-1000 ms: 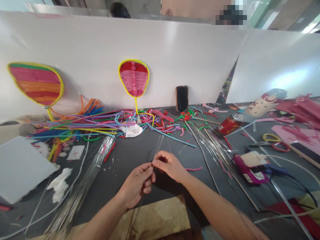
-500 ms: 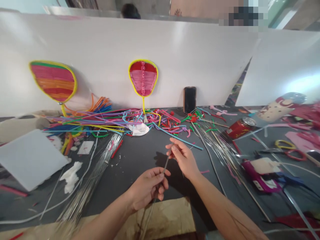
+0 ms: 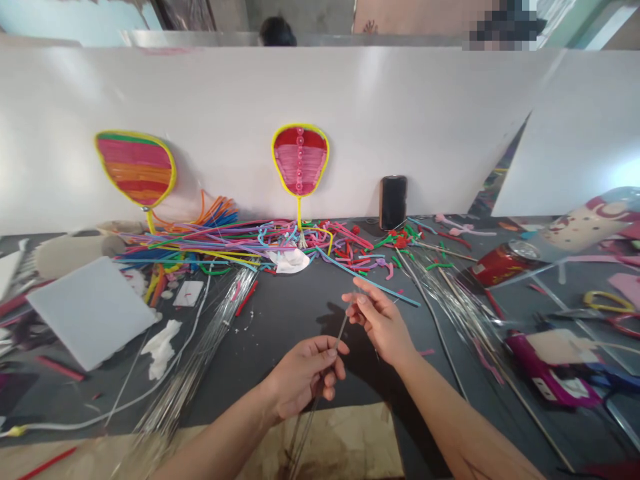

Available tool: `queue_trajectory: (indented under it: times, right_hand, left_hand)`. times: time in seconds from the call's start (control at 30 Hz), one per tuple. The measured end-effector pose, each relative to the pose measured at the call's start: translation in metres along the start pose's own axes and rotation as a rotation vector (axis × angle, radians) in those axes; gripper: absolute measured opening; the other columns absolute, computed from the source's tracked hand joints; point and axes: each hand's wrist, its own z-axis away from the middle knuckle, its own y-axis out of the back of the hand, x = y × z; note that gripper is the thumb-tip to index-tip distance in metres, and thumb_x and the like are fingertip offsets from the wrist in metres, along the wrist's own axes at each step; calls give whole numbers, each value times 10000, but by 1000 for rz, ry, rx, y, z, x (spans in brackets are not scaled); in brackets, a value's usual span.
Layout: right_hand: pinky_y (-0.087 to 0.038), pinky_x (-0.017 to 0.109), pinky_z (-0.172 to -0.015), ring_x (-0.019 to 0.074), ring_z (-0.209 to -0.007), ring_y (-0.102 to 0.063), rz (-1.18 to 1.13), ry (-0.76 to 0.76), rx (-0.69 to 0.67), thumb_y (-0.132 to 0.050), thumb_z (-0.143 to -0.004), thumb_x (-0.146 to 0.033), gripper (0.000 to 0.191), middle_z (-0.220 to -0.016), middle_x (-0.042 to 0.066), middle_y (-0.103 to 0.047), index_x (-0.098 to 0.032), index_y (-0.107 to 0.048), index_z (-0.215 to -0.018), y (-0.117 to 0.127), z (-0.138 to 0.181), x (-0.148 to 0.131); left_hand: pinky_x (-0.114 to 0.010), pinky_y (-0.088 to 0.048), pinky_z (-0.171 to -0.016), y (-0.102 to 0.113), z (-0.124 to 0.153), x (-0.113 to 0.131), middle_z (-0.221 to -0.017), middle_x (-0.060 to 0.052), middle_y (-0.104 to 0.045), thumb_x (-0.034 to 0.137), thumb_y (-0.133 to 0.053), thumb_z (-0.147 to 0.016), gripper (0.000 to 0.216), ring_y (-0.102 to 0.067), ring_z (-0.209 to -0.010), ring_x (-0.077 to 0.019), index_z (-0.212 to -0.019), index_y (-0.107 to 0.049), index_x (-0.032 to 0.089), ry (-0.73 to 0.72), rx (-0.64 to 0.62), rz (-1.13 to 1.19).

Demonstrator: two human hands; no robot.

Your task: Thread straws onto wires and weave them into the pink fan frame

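My left hand [image 3: 307,377] is closed around a few thin metal wires [image 3: 341,329] over the dark table. Their lower ends run down past it toward the front edge. Farther up, my right hand [image 3: 380,323] is closed, with thumb and fingers pinching the same wires near their top end. Beneath the left hand lies a brown cardboard sheet [image 3: 350,440]. Beyond the hands, loose pipe cleaners [image 3: 220,240] are heaped along the back, with a crumpled white tissue [image 3: 290,260] in front of them.
Two yellow-rimmed fans [image 3: 300,160] and a phone [image 3: 393,203] lean on the white partition [image 3: 225,87]. Wire bundles [image 3: 200,363] lie on both sides. At right are a red can [image 3: 505,262], scissors [image 3: 607,302] and a purple device [image 3: 550,380]; a white board [image 3: 93,313] sits at left.
The view has turned slightly left, so the table things appear farther right. Both hands keep nearly the same grip on the wires.
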Motion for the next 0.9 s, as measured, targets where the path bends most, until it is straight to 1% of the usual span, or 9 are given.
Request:
queue_trajectory:
  times: [0.13,0.2,0.3,0.43,0.57,0.63,0.77,0.83,0.9]
  right_hand:
    - [-449,214,-572,81,-603,-552,-65,-31,9,-677,-764,-319,227,-830,27,-684,-202,-628,-952,-1,-1,-2]
    - [-435,204,-552,73,-565,-537,-86,-43,22,-702,-738,-308,205,-765,13,-679,-197,-624,-890,-1,-2,-4]
    - [-423,196,-531,68,-541,-529,-95,-68,33,-727,-707,-303,200,-720,8,-673,-189,-618,-831,-1,-3,-6]
    - [-424,197,-522,72,-535,-528,-82,-72,50,-744,-681,-298,213,-696,8,-669,-181,-620,-807,-1,-3,-8]
    - [-424,196,-513,73,-528,-523,-87,-65,90,-754,-663,-296,218,-680,9,-664,-175,-619,-784,0,-4,-12]
    - [-423,192,-508,70,-524,-518,-92,-46,121,-756,-659,-297,216,-676,7,-659,-172,-618,-767,1,-5,-15]
    - [-418,184,-489,62,-507,-500,-90,-14,181,-771,-634,-295,217,-658,-3,-646,-175,-622,-735,3,-7,-20]
    - [-419,178,-491,56,-505,-493,-108,-11,180,-773,-633,-285,210,-653,-9,-641,-181,-623,-737,3,-8,-21]
    - [-427,177,-505,55,-516,-498,-144,-23,150,-769,-643,-276,210,-674,-13,-645,-191,-628,-774,3,-8,-20]
  left_hand:
    - [-177,-409,-421,1,0,-1,-622,-14,-562,272,-618,-774,221,-414,-443,-50,-921,-577,112,6,-13,-20]
    - [-179,-426,-429,2,-1,-2,-632,-21,-572,278,-612,-780,235,-428,-444,-50,-936,-573,106,10,-27,-32]
    - [-196,-461,-449,2,-2,-3,-658,-29,-597,293,-604,-784,269,-462,-453,-58,-981,-543,121,-1,-23,-50]
    - [-225,-493,-475,2,-5,-6,-665,-21,-606,338,-601,-782,288,-485,-461,-66,-976,-505,147,-36,6,-124]
    - [-224,-491,-481,2,-4,-8,-669,-5,-587,405,-574,-788,311,-496,-475,-67,-956,-528,148,-72,26,-264]
    - [-210,-471,-470,2,-3,-8,-658,0,-581,425,-556,-790,324,-504,-471,-67,-949,-548,142,-70,33,-372]
    - [-167,-389,-420,0,2,-7,-635,3,-589,413,-531,-798,311,-531,-452,-71,-950,-556,143,-8,5,-540]
    - [-162,-372,-403,-1,4,-5,-623,2,-590,416,-525,-798,296,-535,-439,-74,-913,-549,145,13,-11,-540]
    - [-163,-379,-404,-1,4,-3,-615,0,-594,427,-530,-793,297,-539,-431,-76,-881,-542,144,21,-21,-494]
